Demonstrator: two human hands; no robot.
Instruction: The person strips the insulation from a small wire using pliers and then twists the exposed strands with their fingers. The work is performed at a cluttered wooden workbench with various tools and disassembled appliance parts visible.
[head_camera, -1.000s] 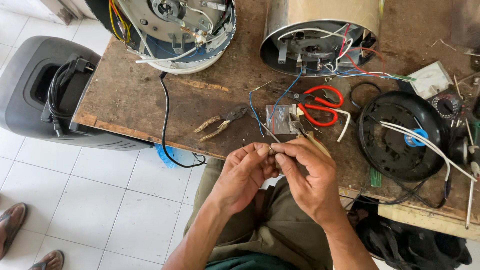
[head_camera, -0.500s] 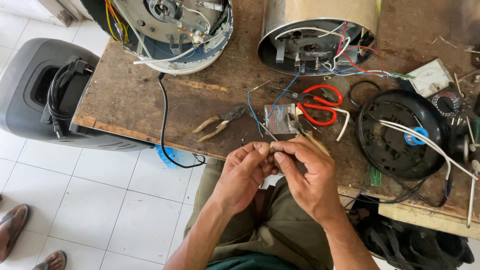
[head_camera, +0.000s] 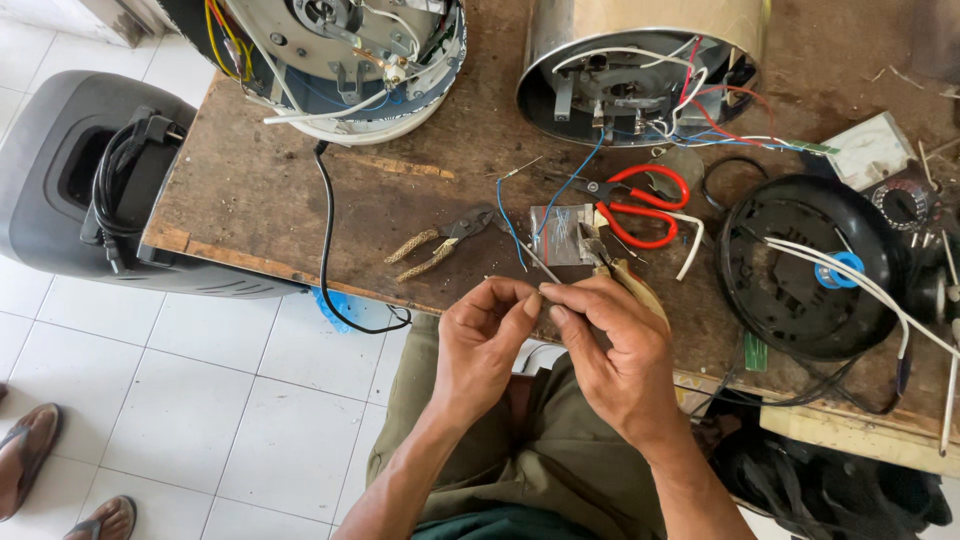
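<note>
Both forearms are bare, with no sleeves, watch or rings showing on the left hand (head_camera: 480, 345) or the right hand (head_camera: 615, 355); olive-khaki trousers cover the lap, and a dark green shirt hem shows at the bottom edge

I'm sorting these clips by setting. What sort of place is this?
Probably a small appliance repair bench. A worn wooden table holds opened appliances with exposed wiring, pliers and red scissors, while both hands pinch a thin wire.
</note>
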